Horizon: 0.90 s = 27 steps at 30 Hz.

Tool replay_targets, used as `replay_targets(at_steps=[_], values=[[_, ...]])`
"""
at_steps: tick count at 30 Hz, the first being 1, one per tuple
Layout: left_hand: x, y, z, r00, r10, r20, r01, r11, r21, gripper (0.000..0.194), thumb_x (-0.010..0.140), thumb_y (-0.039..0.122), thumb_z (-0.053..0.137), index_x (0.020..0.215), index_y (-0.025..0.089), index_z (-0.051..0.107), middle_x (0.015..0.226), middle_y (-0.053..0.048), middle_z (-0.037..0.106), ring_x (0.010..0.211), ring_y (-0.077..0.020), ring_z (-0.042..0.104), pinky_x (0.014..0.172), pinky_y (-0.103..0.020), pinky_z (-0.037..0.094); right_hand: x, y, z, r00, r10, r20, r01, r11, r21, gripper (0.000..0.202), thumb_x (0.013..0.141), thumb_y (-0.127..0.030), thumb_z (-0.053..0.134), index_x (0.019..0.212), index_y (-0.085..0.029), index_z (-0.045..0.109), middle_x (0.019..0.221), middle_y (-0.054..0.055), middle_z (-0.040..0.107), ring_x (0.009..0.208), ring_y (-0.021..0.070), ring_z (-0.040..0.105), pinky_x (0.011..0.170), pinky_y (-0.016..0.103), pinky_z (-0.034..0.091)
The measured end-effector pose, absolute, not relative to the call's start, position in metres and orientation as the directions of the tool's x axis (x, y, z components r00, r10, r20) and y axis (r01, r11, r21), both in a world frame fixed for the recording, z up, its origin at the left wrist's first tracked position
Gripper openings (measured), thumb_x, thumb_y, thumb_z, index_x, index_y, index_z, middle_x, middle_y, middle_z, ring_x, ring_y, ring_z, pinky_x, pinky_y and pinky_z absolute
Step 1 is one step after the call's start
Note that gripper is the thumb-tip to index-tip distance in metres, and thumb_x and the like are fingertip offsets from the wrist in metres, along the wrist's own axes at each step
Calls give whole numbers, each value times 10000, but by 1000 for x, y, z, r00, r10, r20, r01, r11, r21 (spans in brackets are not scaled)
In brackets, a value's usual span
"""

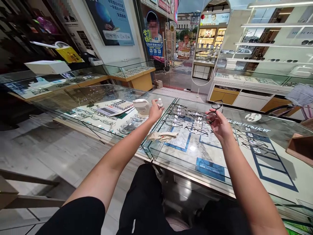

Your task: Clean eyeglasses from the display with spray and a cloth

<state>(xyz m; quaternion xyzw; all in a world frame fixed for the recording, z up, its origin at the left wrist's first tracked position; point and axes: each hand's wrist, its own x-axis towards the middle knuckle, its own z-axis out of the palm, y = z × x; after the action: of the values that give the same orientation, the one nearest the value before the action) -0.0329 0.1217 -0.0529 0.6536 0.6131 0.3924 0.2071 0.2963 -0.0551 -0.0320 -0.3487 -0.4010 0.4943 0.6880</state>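
Note:
My left hand (pixel 156 111) is closed at the side of a small white spray bottle (pixel 160 102), which stands up beyond the fingers. Between the thumb and fingers of my right hand (pixel 221 125) is a pair of dark round-rimmed eyeglasses (pixel 211 117), raised above the glass counter with its lenses toward the left. A crumpled beige cloth (pixel 162 135) lies on the glass in front of my left hand. Just left of that hand stands a white rounded device (pixel 141 106), beside a calculator (pixel 115 108).
Rows of eyeglass frames (pixel 198 130) lie inside the glass display counter (pixel 171 156). A brown wooden tray (pixel 300 148) sits at the right end. Behind are an arched mirror (pixel 207 42), wall shelves with sunglasses (pixel 274 60) and a second showcase (pixel 132 73). Grey flooring (pixel 58 160) lies at left.

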Motion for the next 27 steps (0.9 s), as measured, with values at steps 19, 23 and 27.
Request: replay_targets(at_steps=[19, 23, 27], values=[[-56, 40, -39, -56, 914, 401, 752, -226, 619, 629, 986, 385, 696, 1488, 114, 430, 1509, -276, 597, 1362, -378, 615, 1095, -442, 473, 295, -58, -30, 183, 958, 220, -414, 278, -867, 339, 871, -524, 822, 1078, -258, 789, 1067, 57, 829, 836, 171, 735, 700, 294, 581], [-55, -10, -28, 374, 807, 458, 736, -559, 383, 384, 1041, 444, 550, 1299, 181, 657, 1353, -183, 700, 1276, -353, 645, 1086, -437, 474, 295, -60, -27, 191, 957, 220, -418, 282, -863, 304, 871, -505, 814, 1059, -267, 797, 1049, 54, 834, 818, 176, 734, 682, 294, 584], [-49, -25, -37, 693, 699, 177, 622, -704, 344, 294, 888, 501, 724, 1018, 243, 779, 1079, -127, 758, 1048, -312, 697, 917, -369, 507, 295, -61, -24, 191, 956, 224, -440, 288, -851, 297, 864, -498, 817, 1050, -267, 807, 1039, 41, 834, 818, 161, 728, 684, 272, 590]])
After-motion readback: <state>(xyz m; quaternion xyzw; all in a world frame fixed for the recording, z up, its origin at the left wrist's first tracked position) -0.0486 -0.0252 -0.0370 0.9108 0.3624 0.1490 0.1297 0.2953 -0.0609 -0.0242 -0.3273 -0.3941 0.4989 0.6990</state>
